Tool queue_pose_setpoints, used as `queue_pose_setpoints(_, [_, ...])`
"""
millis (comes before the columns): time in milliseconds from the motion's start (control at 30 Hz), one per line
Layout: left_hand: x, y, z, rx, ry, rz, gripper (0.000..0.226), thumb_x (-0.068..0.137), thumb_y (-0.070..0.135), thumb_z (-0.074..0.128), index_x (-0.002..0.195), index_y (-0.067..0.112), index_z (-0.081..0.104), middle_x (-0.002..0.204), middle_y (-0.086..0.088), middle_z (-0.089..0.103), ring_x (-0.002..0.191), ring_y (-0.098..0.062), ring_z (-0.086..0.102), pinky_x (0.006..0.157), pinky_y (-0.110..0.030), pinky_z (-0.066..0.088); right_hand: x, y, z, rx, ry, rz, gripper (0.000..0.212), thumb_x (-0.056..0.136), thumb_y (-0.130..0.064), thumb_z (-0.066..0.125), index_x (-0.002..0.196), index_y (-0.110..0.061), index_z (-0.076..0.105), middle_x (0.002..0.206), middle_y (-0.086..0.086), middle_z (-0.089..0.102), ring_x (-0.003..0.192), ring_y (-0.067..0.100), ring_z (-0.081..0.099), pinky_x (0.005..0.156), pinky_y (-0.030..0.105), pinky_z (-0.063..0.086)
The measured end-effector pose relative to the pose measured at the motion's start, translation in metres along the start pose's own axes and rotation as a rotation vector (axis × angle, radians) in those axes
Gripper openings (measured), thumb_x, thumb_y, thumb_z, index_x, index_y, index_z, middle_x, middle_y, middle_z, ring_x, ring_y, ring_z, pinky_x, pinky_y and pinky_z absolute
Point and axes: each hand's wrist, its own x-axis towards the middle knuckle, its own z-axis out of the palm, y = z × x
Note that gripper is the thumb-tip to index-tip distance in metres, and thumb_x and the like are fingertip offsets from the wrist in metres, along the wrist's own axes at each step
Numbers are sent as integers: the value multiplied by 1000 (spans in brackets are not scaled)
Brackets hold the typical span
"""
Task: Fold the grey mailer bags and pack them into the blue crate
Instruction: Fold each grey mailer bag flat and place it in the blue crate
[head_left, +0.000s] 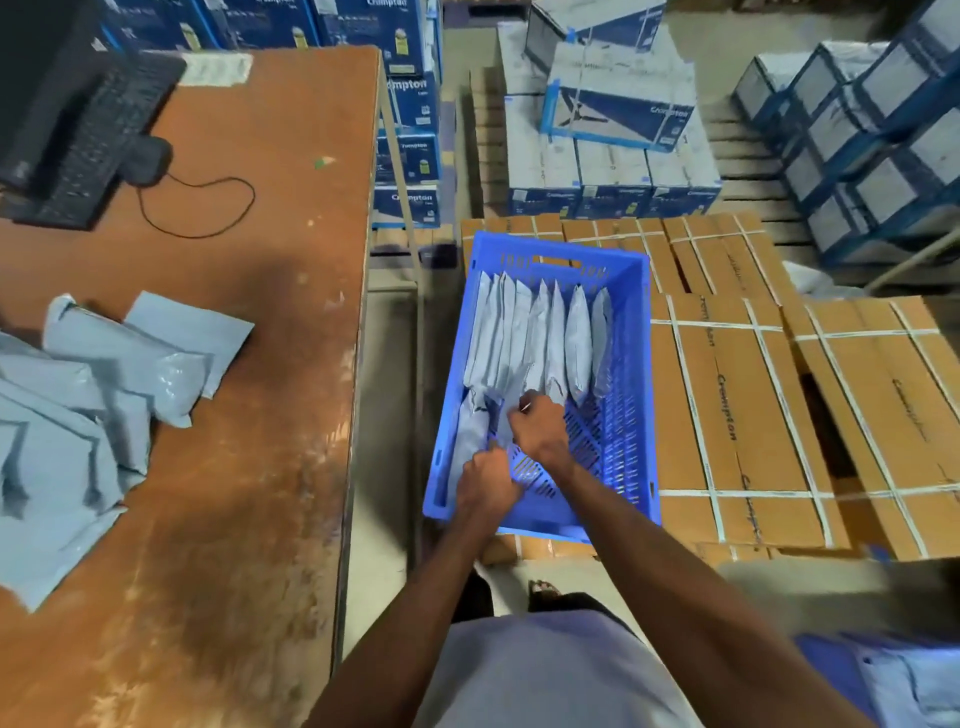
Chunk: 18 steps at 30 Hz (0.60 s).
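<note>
Both bare forearms reach from six o'clock into the blue perforated plastic crate at centre; the left hand and right hand each curl round a folded grey plastic mailer bag at its near-left; a row of packed bags stands at twelve o'clock; loose grey mailers lie on the brown wooden desk at nine o'clock.

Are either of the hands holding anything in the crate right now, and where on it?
Both hands grip a folded grey mailer bag standing in the blue crate: the left hand at its near end, the right hand at its top edge.
</note>
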Motion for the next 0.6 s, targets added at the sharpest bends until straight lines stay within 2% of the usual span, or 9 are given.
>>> queue_pose_setpoints(67, [5,-3,1,37,-12,9,57,91,28,70,138,8,45,134,-18,58,127,-39,56,99,-45,49,1,1,8,31,16,9,11,90,-23,64,93,-13,60,91,16,71,89,35,66,72,34,43])
queue_pose_setpoints(167, [9,-6,3,111,-5,29,54,93,27,67,137,6,46,133,-16,60,126,-38,58,98,-45,50,4,10,15,83,41,13,30,92,-34,69,106,-12,54,85,12,68,78,31,64,68,34,41])
queue_pose_setpoints(233, [10,-8,7,141,4,33,51,95,25,64,138,5,45,133,-16,60,127,-36,58,99,-44,50,6,18,20,85,-11,37,33,94,-32,69,112,-8,55,79,10,66,77,30,64,68,35,43])
queue_pose_setpoints(300, [12,-8,8,164,10,35,49,96,23,62,137,4,46,133,-15,61,127,-35,59,98,-43,51,8,24,27,113,-77,36,26,97,-25,67,112,-5,59,78,12,67,76,32,66,70,41,50])
queue_pose_setpoints(400, [20,-8,4,119,26,4,44,96,26,60,134,5,50,131,-14,62,125,-36,60,96,-44,51,11,24,38,274,-187,95,26,100,-23,66,120,-5,62,103,16,67,83,26,63,77,38,52])
queue_pose_setpoints(467, [25,-10,-1,109,44,-11,38,99,26,55,131,6,54,130,-16,63,124,-37,60,94,-45,52,14,25,41,370,-237,114,32,106,-30,59,123,-5,66,113,17,67,94,26,65,84,39,54])
queue_pose_setpoints(533, [31,-12,-6,127,47,-11,32,101,19,52,129,5,58,131,-18,63,123,-39,61,94,-46,52,18,30,39,405,-272,150,42,110,-36,47,133,-5,64,126,20,67,100,34,68,72,36,53])
queue_pose_setpoints(600, [36,-12,-8,149,36,-7,29,100,13,55,127,3,60,131,-19,62,122,-40,61,94,-47,52,18,39,36,477,-314,159,41,112,-26,42,142,-3,57,134,18,62,89,27,66,59,27,50])
